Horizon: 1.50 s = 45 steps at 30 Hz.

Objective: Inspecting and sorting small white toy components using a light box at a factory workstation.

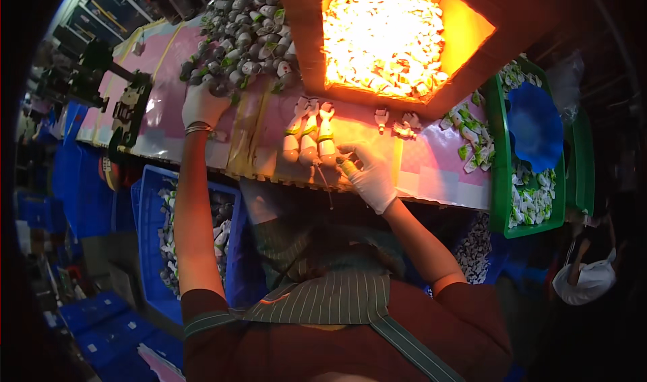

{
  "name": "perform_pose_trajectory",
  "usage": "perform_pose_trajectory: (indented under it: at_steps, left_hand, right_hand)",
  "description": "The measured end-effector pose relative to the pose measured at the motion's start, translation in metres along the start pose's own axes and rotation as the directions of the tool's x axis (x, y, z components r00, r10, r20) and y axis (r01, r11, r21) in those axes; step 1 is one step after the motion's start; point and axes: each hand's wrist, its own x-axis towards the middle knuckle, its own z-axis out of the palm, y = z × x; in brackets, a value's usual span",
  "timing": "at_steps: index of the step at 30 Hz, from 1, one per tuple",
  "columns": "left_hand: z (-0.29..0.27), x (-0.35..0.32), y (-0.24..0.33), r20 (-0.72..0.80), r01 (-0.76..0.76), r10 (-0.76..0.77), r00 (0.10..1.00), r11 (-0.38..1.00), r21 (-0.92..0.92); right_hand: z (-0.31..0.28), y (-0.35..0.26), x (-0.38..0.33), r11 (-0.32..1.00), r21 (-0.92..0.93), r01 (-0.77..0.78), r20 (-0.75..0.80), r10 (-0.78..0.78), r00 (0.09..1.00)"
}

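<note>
My left hand (205,106), in a white glove, is at the near left edge of a heap of grey-and-white rounded plastic parts (253,38). Its fingers curl down among them; what they grip is hidden. On the bench front, three white figure-like pieces (309,129) with green bands and rounded grey-white ends lie side by side. My gloved right hand (372,178) is just right of them, fingers closed around a small yellow-green piece (348,167). A thin rod (326,183) hangs over the bench edge near it.
A brightly lit cardboard box (445,102) of small white parts stands ahead. Small white pieces (406,124) and white-green parts (477,136) lie rightward, beside a green crate (499,180) with a blue bowl (536,126). A dark metal fixture (128,112) stands left; a blue bin (151,247) sits below.
</note>
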Motion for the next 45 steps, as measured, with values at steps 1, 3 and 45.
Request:
perform_pose_trajectory:
  at_steps: [1, 3, 45]
  left_hand:
    - [-0.005, -0.005, -0.013, -0.135, -0.017, 0.007, 0.991, 0.997, -0.074]
    - [-0.03, -0.022, -0.009, -0.051, 0.063, -0.091, 0.994, 0.911, -0.407]
    - [-0.045, -0.216, 0.099, 0.687, 0.673, 0.182, 0.704, 0.14, -0.727]
  right_hand:
    - [0.0, -0.003, -0.001, 0.992, -0.097, 0.085, -0.01, -0.086, 0.996]
    - [0.004, -0.003, -0.001, 0.988, -0.082, 0.13, -0.012, -0.132, 0.991]
    - [0.022, -0.026, 0.023, 0.855, 0.399, -0.332, 0.544, 0.072, 0.836]
